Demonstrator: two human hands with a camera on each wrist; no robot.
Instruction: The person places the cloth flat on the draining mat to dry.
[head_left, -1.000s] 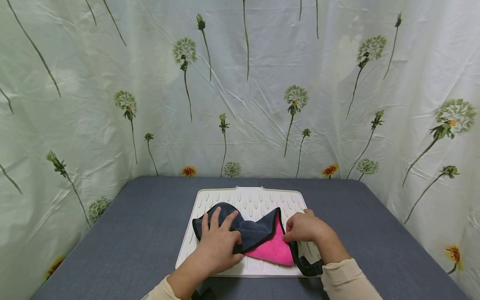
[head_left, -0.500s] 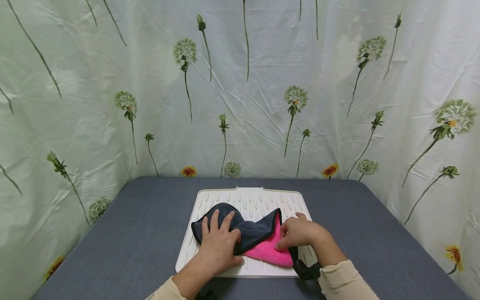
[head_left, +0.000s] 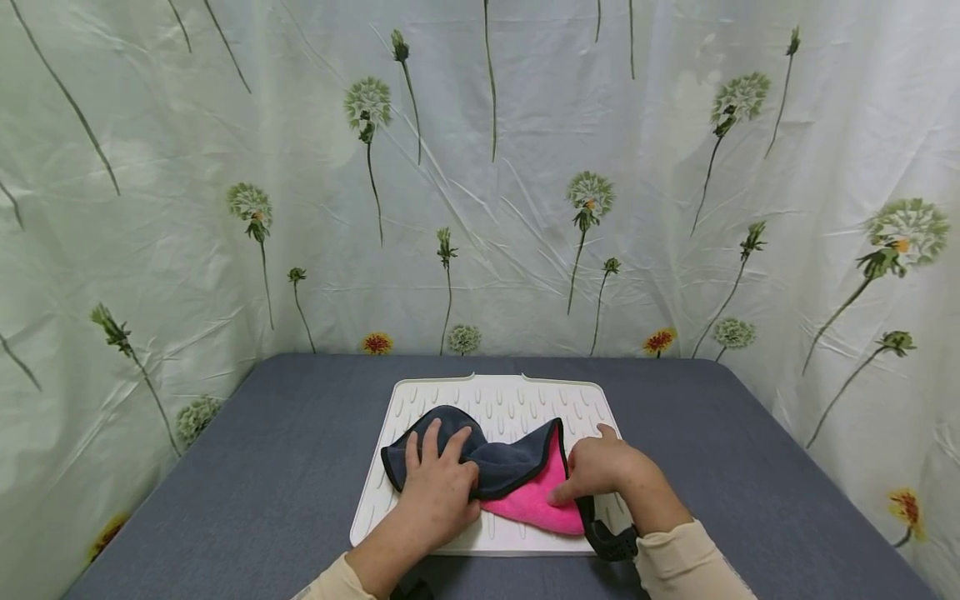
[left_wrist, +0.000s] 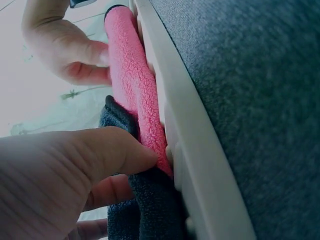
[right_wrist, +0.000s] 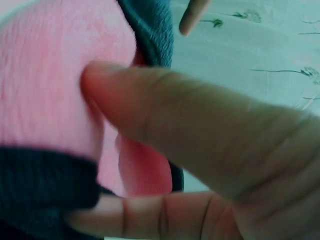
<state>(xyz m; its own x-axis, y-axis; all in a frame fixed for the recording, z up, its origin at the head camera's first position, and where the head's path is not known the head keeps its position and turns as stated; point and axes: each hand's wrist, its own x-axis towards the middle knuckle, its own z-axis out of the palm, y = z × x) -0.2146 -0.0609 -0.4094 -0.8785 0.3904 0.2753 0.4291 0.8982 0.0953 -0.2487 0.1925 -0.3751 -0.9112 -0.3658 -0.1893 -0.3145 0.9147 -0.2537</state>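
Note:
A two-sided microfibre cloth [head_left: 536, 498], navy on one face and pink on the other with a black edge, lies rumpled and partly folded on a white ridged board. My left hand [head_left: 438, 492] spreads several fingers over its navy part. In the left wrist view, the thumb [left_wrist: 142, 155] and bent index finger pinch the cloth near the pink fold. My right hand [head_left: 606, 467] holds the right end, its thumb [right_wrist: 117, 90] on the pink face and a finger at the dark edge. Some fingertips are hidden by the cloth.
The white board [head_left: 502, 396] sits on a dark grey table [head_left: 315, 442]. A pale curtain [head_left: 510, 208] printed with dandelions stands behind and at both sides. A black wrist strap [head_left: 611, 542] shows under the right wrist.
My right hand has shifted left and towards the near edge, its thumb now on the pink face. The left thumb has tucked in, and the navy edge beside it has shifted slightly.

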